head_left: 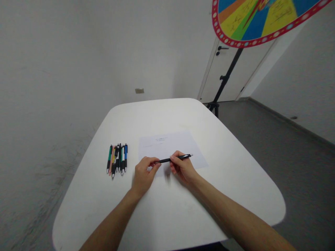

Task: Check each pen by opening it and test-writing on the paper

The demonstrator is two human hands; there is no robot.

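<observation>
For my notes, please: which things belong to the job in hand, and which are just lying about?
Probably in use:
black pen, in right hand, left hand at its tip
paper, beneath

Probably just nearby:
grouped pens
colourful wheel
door

Passage available over the table beyond the paper. Narrow lane between paper and pens. Left hand, right hand and black pen obstruct the paper's near part.

We see glossy, plastic-looking casing on the black pen, with a shiny, metallic end. The paper sheet looks smooth and matt, the surface smooth and satiny. Silvery, metal-looking tips finish the plastic-looking grouped pens. We find the wall matt, scuffed low down.
</observation>
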